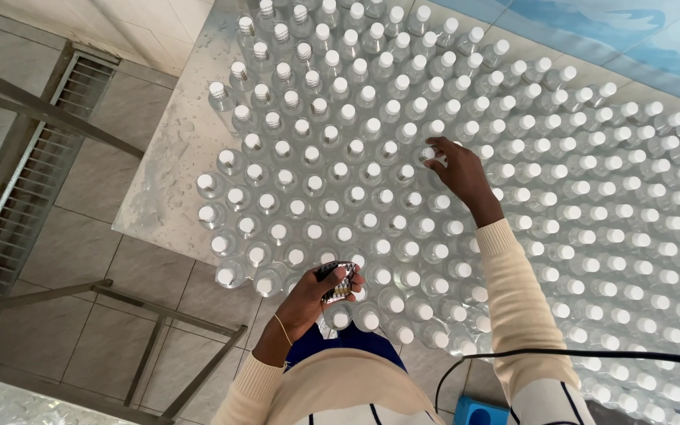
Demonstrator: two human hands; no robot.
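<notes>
Underfoot, grey floor tiles (96, 260) spread out to the left, crossed by a long metal grate (41, 173) and the bars of a grey metal frame (159, 315). A pale, wet worktop (167, 181) takes up most of the view, and it is packed nearly edge to edge with clear plastic bottles (560, 212), each with a white cap, standing upright in close rows. Only a bare strip along the worktop's left edge is free, beaded with water. A blue wall (639, 39) runs past the far right corner.

The person's right hand (458, 169) reaches out over the middle of the worktop, its fingertips pinching the cap of one bottle (431, 154) that stands among the others. The left hand (320, 295) hovers at the near edge of the worktop, above the front row, fingers curled around a small bundle of dark sleeves or labels (338, 282); what they are exactly cannot be told. A black cable (592, 354) crosses the right forearm's cream sleeve (513, 299).
</notes>
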